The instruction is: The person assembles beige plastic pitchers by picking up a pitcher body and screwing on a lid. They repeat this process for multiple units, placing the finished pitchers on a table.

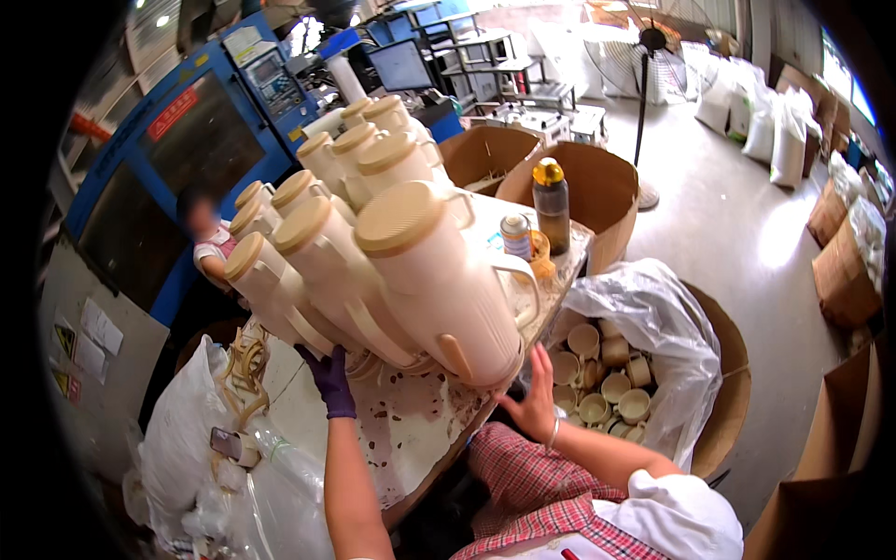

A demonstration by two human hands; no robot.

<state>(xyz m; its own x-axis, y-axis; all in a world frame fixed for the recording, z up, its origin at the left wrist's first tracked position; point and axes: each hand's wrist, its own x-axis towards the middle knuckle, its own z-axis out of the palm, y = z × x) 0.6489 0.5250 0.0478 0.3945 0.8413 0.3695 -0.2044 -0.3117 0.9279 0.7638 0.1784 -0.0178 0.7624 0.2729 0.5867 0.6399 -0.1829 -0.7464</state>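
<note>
Several cream plastic jugs [439, 289] with ribbed beige lids and side handles stand grouped upright on a worktable [397, 448]. My left hand [329, 381], in a purple glove, is at the foot of the front-left jug [285, 294] with its fingers spread; whether it touches the jug is hard to make out. Bare and with fingers stretched out, my right hand [534, 397] is beside the foot of the largest, nearest jug, close to the table's right edge. Neither hand is wrapped round anything.
Right of the table, a plastic-lined carton [733, 373] holds several cream cups [597, 408]. A dark bottle [551, 205] and a spray can [514, 235] stand behind the jugs. Plastic bags [187, 439] lie at left; a person [213, 241] is beyond, near a blue machine [201, 140].
</note>
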